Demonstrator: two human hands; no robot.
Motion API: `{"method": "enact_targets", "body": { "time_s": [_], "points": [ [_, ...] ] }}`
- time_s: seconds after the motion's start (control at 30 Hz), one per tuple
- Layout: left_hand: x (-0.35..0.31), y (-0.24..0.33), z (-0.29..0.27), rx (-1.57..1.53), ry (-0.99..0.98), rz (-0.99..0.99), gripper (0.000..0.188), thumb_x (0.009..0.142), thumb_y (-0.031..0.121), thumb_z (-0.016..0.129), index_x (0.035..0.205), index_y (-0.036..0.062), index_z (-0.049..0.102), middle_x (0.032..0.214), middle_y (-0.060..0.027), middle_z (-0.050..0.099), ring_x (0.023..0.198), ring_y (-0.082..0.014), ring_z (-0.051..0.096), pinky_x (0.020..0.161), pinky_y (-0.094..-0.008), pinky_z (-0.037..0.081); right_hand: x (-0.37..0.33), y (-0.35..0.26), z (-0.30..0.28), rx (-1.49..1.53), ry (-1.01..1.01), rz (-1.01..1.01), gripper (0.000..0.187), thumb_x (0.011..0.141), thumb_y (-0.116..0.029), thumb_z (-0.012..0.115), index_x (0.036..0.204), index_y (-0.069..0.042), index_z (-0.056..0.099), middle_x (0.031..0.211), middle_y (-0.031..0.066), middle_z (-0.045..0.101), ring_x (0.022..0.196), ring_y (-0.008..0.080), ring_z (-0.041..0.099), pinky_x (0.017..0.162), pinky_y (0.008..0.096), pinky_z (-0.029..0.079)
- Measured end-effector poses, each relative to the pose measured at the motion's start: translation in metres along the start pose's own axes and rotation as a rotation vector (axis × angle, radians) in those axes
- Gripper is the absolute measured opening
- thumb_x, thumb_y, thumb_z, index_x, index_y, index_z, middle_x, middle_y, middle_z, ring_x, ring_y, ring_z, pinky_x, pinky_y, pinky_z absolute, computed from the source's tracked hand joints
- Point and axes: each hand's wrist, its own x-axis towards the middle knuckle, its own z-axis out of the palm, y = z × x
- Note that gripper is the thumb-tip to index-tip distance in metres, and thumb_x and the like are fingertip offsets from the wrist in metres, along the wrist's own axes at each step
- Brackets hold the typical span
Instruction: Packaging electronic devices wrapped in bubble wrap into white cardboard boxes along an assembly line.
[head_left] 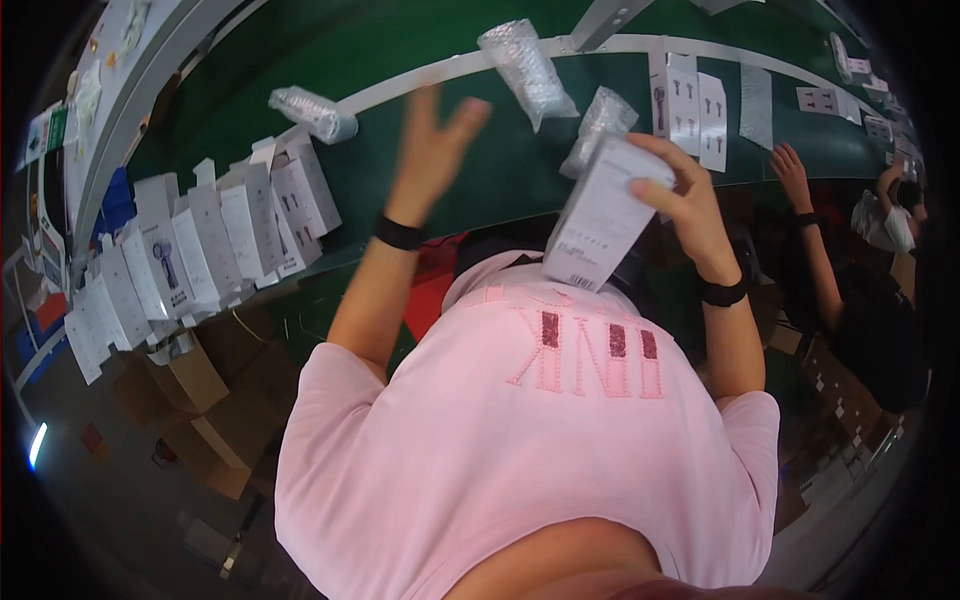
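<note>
My right hand (pixel 690 200) grips a white printed carton (pixel 603 215) near its upper end, thumb across one face and fingers behind. The carton tilts in front of my chest. My left hand (pixel 430 150) is raised over the green work surface, blurred by motion, its fingers spread and nothing in them. Just beyond the carton lies a bubble-wrapped item (pixel 598 130), partly hidden by it. A larger bubble-wrapped bundle (pixel 527 75) rests farther off, between my two hands. Left of my left hand is another bubble-wrapped roll (pixel 313 113).
A row of white cartons (pixel 205 255) with raised flaps lines the bench's left edge. Flattened printed cartons (pixel 683 105) and a bubble-wrap sleeve (pixel 756 107) lie to the right. A co-worker's hand (pixel 790 175) reaches in there. Brown cardboard boxes (pixel 205 420) stand below, left.
</note>
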Motion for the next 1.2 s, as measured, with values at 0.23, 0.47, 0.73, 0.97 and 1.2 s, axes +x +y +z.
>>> {"method": "enact_targets", "body": {
  "time_s": [0.23, 0.47, 0.73, 0.97, 1.2],
  "points": [
    [0.088, -0.214, -0.151, 0.906, 0.353, -0.751, 0.088, 0.068, 0.059, 0.071, 0.138, 0.0137, 0.043, 0.124, -0.018, 0.061, 0.114, -0.0388, 0.057, 0.098, -0.0514, 0.039, 0.012, 0.085, -0.273, 0.312, 0.867, 0.092, 0.046, 0.088, -0.039, 0.059, 0.122, -0.007, 0.055, 0.112, 0.0063, 0.061, 0.103, 0.0194, 0.058, 0.086, 0.0356, 0.047],
    [0.053, -0.201, -0.082, 0.92, 0.33, -0.224, 0.064, 0.073, 0.008, 0.065, 0.135, 0.0042, 0.047, 0.113, -0.0266, 0.061, 0.104, -0.0419, 0.058, 0.091, -0.0429, 0.045, 0.088, 0.155, -0.366, 0.047, 0.423, 0.281, 0.036, 0.078, -0.029, 0.068, 0.109, -0.012, 0.066, 0.096, 0.0029, 0.063, 0.09, 0.0171, 0.06, 0.072, 0.0348, 0.05],
    [0.006, -0.126, 0.014, 0.952, 0.375, -0.157, 0.08, 0.075, 0.023, 0.077, 0.14, -0.0021, 0.037, 0.13, -0.0259, 0.048, 0.118, -0.0417, 0.047, 0.101, -0.0449, 0.037, 0.234, 0.065, -0.29, -0.707, 0.738, -0.687, 0.05, 0.082, -0.017, 0.063, 0.13, -0.008, 0.052, 0.123, 0.0174, 0.058, 0.093, 0.0327, 0.063, 0.078, 0.0374, 0.052],
    [-0.014, 0.079, 0.149, 0.28, 0.014, 0.106, 0.1, 0.072, 0.023, 0.082, 0.147, -0.0047, 0.021, 0.145, -0.0227, 0.037, 0.136, -0.0326, 0.035, 0.112, -0.0394, 0.025, 0.28, 0.066, -0.296, -1.23, 0.671, -0.492, 0.015, 0.086, -0.01, 0.054, 0.1, -0.01, 0.059, 0.092, 0.0115, 0.062, 0.083, 0.0365, 0.061, 0.065, 0.0465, 0.05],
    [0.017, 0.149, 0.179, 0.221, -0.233, 0.557, 0.112, 0.065, 0.042, 0.082, 0.145, -0.0063, 0.02, 0.146, -0.0269, 0.03, 0.133, -0.0428, 0.031, 0.111, -0.0499, 0.023, 0.035, -0.028, -0.168, -0.771, 0.017, -0.599, 0.014, 0.081, 0.001, 0.064, 0.095, 0.001, 0.061, 0.086, 0.0112, 0.06, 0.071, 0.0266, 0.061, 0.062, 0.0318, 0.048]
  ]
}}
